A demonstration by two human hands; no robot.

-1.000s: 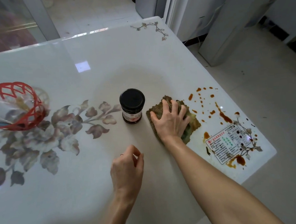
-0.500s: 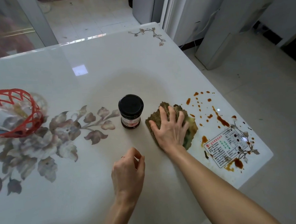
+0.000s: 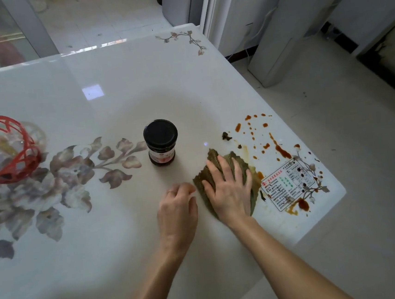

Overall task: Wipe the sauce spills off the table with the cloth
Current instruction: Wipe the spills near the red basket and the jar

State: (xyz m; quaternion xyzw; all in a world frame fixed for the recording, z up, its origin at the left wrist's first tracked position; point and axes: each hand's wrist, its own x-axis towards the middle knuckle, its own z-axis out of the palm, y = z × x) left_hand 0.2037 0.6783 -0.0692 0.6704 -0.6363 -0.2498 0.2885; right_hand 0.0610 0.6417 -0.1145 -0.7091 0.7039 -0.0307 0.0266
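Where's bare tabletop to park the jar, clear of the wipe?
Free: the wide stretch behind the jar to the far edge; also the near side left of the left hand. Crowded: right corner, with sauce spills, cloth and right hand.

On the worktop (image 3: 113, 85), the basket (image 3: 6, 151) sits well left of the jar (image 3: 161, 142), the cloth (image 3: 214, 158) lies right of the jar and nearer the person, under the right grip (image 3: 229, 189), the left grip (image 3: 177, 209) rests before the jar, and the sauce spills (image 3: 279, 150) lie farther right.
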